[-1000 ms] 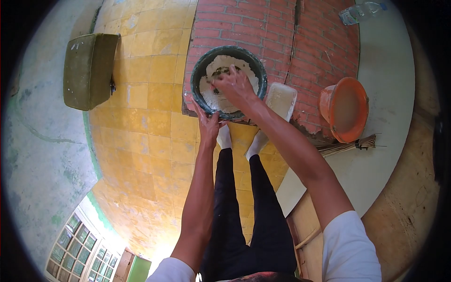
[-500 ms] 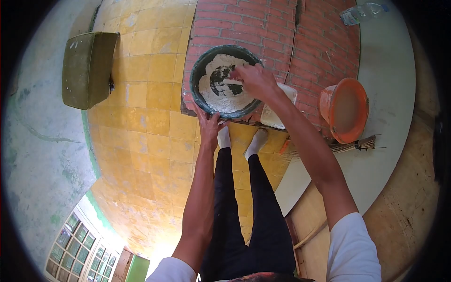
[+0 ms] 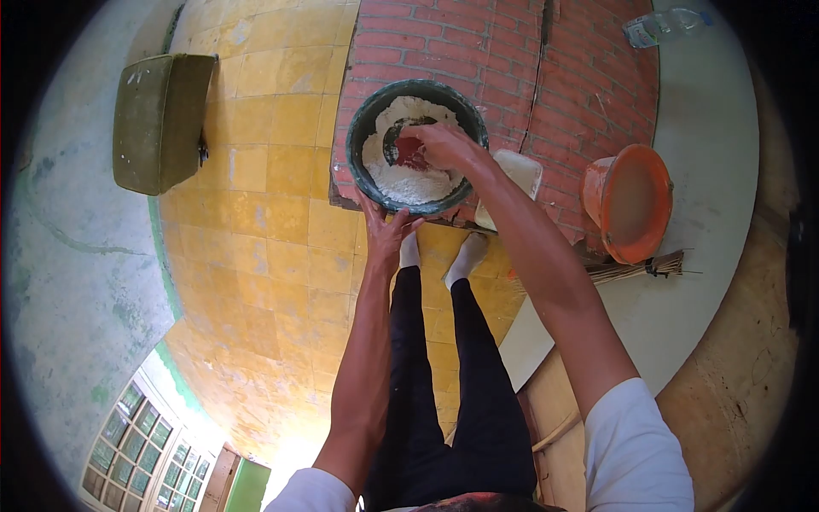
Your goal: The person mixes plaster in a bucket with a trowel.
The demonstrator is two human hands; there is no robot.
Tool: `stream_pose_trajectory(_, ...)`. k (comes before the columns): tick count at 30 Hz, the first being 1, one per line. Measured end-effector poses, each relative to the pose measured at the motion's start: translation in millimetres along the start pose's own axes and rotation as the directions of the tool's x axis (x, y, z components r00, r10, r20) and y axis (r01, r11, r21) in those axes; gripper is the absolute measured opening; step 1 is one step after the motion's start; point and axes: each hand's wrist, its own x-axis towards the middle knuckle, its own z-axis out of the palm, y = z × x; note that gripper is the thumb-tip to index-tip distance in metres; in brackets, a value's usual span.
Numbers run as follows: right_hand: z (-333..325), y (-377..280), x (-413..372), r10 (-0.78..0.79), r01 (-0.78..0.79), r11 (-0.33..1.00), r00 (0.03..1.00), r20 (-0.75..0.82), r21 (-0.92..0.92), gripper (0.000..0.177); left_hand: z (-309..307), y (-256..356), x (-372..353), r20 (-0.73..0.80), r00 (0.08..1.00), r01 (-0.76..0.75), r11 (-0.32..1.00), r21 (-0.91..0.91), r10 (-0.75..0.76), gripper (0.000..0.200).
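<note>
A dark green basin (image 3: 359,171) holds whitish powder (image 3: 409,185), with a dark patch of the bottom bared near its middle. My left hand (image 3: 384,229) grips the near rim, its fingers and thumb spread along the outside. Inside the basin, my right hand (image 3: 439,147) reaches down with fingers bent toward the bared patch. Shadow and blur obscure those fingertips, so whether they hold anything cannot be made out.
Under the basin is a red brick-patterned surface (image 3: 426,51). A whitish container (image 3: 517,171) sits beside my right forearm. Farther right are an orange bucket (image 3: 611,218) and a stick broom (image 3: 627,270). A plastic bottle (image 3: 661,27) lies far right; a green stool (image 3: 158,124) stands left.
My right hand has shifted slightly left and down inside the basin. The powder now covers more of the dark bottom. My left hand stays at the rim.
</note>
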Motion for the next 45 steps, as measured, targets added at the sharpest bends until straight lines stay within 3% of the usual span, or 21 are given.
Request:
stream_pose_trajectory(4,5,7,14,-0.007,0.004,0.999,0.998,0.063,0.046,0.067,-1,0,2,0.026,0.999,-0.032,0.999,0.007,0.031,0.113)
stream_pose_trajectory(10,15,30,39,0.04,-0.101,0.977,0.953,0.302,0.189,0.069,-3,-1,0,0.029,0.999,-0.038,0.999,0.022,0.037,0.117)
stream_pose_trajectory(12,14,34,41,0.124,-0.23,0.946,0.907,0.402,0.227,0.066,-2,-1,-1,0.025,0.999,-0.027,0.999,0.036,0.026,0.12)
stream_pose_trajectory(15,5,31,35,0.163,-0.292,0.929,0.875,0.455,0.229,0.066,0,-1,-1,0.006,1.0,0.009,0.999,0.045,-0.009,0.121)
stream_pose_trajectory(22,-1,35,17,0.159,-0.335,0.858,0.894,0.42,0.388,0.066,1,-10,-2,-0.008,1.0,0.005,1.0,0.014,-0.005,0.123)
stream_pose_trajectory(24,-6,39,11,0.183,-0.356,0.839,0.897,0.403,0.412,0.069,2,-15,-3,-0.057,0.998,0.02,0.998,-0.052,-0.023,0.118)
stream_pose_trajectory(33,-35,38,-26,0.179,-0.353,0.737,0.924,0.337,0.576,0.067,22,-40,-23,0.008,0.994,0.106,0.991,-0.077,-0.106,0.097)
stream_pose_trajectory(39,-56,56,-63,0.168,-0.326,0.662,0.942,0.291,0.674,0.064,43,-47,-37,0.008,0.982,0.188,0.982,0.026,-0.188,0.085)
stream_pose_trajectory(45,-70,98,-122,0.183,-0.269,0.564,0.963,0.2,0.781,0.058,55,-63,-39,0.013,0.985,0.17,0.985,0.005,-0.17,0.077)
